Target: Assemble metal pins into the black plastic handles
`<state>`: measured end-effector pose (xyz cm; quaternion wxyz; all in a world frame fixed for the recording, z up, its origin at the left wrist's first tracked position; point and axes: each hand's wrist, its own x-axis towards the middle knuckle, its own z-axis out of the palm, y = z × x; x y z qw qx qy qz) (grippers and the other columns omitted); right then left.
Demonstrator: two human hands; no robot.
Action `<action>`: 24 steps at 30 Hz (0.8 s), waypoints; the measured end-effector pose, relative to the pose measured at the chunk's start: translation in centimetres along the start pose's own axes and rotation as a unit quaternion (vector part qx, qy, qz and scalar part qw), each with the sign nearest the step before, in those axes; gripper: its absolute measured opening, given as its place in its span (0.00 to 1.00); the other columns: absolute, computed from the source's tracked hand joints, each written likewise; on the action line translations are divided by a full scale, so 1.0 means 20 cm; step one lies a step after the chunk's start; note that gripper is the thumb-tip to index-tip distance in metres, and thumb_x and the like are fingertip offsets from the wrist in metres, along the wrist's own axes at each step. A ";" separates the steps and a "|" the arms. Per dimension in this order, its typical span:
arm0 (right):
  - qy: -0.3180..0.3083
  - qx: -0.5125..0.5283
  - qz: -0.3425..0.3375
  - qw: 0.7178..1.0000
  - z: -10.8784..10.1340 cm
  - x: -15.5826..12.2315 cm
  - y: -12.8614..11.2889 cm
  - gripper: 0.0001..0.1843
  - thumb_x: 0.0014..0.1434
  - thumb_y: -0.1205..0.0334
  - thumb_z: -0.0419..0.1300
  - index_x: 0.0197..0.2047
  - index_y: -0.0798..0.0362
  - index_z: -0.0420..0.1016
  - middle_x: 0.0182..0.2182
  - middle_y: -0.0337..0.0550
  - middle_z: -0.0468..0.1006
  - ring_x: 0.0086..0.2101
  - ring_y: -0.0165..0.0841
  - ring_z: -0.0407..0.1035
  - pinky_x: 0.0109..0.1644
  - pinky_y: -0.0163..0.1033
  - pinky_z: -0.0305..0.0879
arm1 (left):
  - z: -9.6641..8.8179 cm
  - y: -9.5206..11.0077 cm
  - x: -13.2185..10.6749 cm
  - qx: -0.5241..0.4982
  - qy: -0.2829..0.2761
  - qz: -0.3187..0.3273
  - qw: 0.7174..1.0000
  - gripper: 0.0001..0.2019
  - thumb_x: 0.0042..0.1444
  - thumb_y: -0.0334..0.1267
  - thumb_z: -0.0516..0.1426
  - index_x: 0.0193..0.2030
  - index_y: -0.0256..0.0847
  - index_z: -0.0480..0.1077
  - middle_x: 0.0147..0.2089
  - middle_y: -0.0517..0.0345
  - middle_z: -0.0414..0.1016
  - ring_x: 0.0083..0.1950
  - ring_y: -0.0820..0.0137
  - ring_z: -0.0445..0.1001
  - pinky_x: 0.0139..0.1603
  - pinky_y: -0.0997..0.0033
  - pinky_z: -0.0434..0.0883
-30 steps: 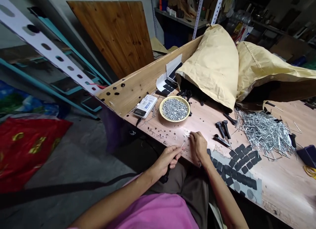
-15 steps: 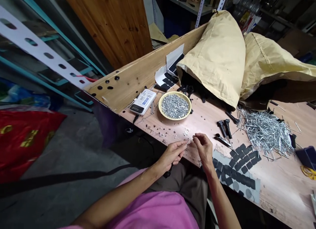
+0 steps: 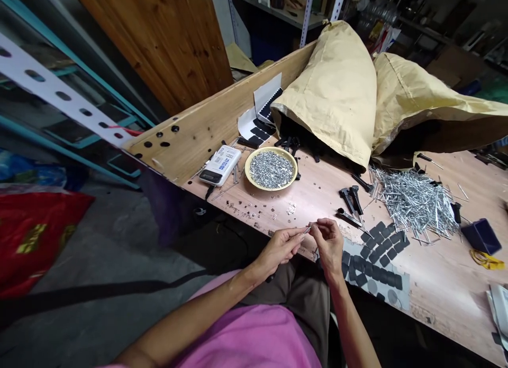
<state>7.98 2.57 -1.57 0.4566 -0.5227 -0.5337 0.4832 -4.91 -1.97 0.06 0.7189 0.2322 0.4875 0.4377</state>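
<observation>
My left hand is closed around a thin metal bolt, whose end sticks out past the fingertips. At that end the thumb and fingers of my right hand are pinched together; whatever small piece they hold is too small to make out. Both hands meet above the front edge of the workbench. Beyond them lies a small cluster of nuts. A yellow bowl full of small metal nuts stands behind that.
To the right lie black plastic parts with bolts, a heap of bolts and a grey sheet with black pads. Large paper sacks stand behind. A white device is left of the bowl. A dark blue box sits far right.
My right hand has moved to the bolt's end, so the fingertips of both hands now meet. The view has turned slightly to the right.
</observation>
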 end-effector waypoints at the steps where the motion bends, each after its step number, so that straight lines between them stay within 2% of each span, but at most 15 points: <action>1: 0.000 0.002 -0.003 1.000 0.00 -0.01 0.00 0.13 0.49 0.55 0.64 0.34 0.52 0.68 0.29 0.41 0.78 0.31 0.33 0.75 0.37 0.39 0.73 | 0.00 0.00 0.00 0.002 -0.001 0.001 1.000 0.31 0.45 0.53 0.61 0.53 0.35 0.70 0.18 0.72 0.55 0.14 0.85 0.44 0.15 0.80 0.38; 5: 0.008 -0.012 -0.033 0.999 -0.02 -0.04 0.00 0.11 0.51 0.57 0.62 0.34 0.52 0.68 0.30 0.42 0.78 0.33 0.33 0.75 0.37 0.39 0.73 | 0.01 0.00 0.00 0.003 -0.006 -0.004 1.000 0.30 0.46 0.52 0.60 0.53 0.34 0.70 0.18 0.72 0.56 0.14 0.85 0.44 0.15 0.80 0.38; 8: 0.017 -0.071 -0.082 0.994 -0.04 -0.06 0.02 0.09 0.53 0.57 0.60 0.35 0.52 0.69 0.31 0.43 0.79 0.33 0.34 0.75 0.39 0.40 0.73 | 0.02 0.00 0.00 0.010 -0.011 -0.017 1.000 0.29 0.47 0.50 0.60 0.53 0.34 0.70 0.18 0.71 0.55 0.14 0.85 0.44 0.15 0.80 0.38; 13: -0.015 -0.223 -0.203 0.953 -0.09 -0.07 0.04 0.08 0.58 0.60 0.54 0.37 0.49 0.74 0.34 0.44 0.80 0.36 0.36 0.76 0.42 0.43 0.74 | 0.04 0.00 0.01 0.016 -0.017 -0.031 0.999 0.31 0.46 0.52 0.61 0.54 0.35 0.69 0.17 0.72 0.54 0.14 0.85 0.43 0.15 0.80 0.37; 16: -0.047 -0.242 -0.239 0.939 -0.12 -0.08 0.04 0.10 0.59 0.62 0.53 0.38 0.49 0.76 0.36 0.45 0.81 0.39 0.37 0.76 0.45 0.45 0.73 | 0.04 0.01 0.01 0.017 -0.019 -0.040 0.999 0.32 0.46 0.52 0.61 0.55 0.36 0.68 0.18 0.72 0.54 0.14 0.85 0.43 0.15 0.80 0.37; 18: -0.045 -0.219 -0.218 0.950 -0.14 -0.08 0.04 0.10 0.58 0.61 0.55 0.40 0.49 0.76 0.37 0.45 0.81 0.38 0.37 0.76 0.44 0.45 0.73 | 0.03 0.02 0.01 0.017 -0.035 -0.053 0.998 0.31 0.46 0.51 0.62 0.56 0.37 0.68 0.18 0.72 0.53 0.14 0.85 0.43 0.15 0.81 0.37; 20: -0.040 -0.171 -0.163 0.971 -0.16 -0.06 0.03 0.12 0.58 0.59 0.57 0.45 0.51 0.75 0.37 0.45 0.81 0.37 0.37 0.76 0.43 0.44 0.74 | 0.03 0.03 0.02 0.015 -0.065 -0.067 0.996 0.31 0.46 0.49 0.62 0.56 0.38 0.67 0.18 0.73 0.53 0.14 0.85 0.42 0.15 0.81 0.37; 24: -0.094 -0.088 -0.075 0.989 -0.22 0.00 -0.02 0.13 0.58 0.55 0.57 0.41 0.52 0.76 0.35 0.45 0.81 0.34 0.35 0.77 0.38 0.42 0.75 | 0.01 0.06 0.03 0.014 -0.114 -0.082 0.990 0.33 0.43 0.50 0.62 0.56 0.39 0.68 0.17 0.74 0.51 0.14 0.86 0.40 0.14 0.81 0.37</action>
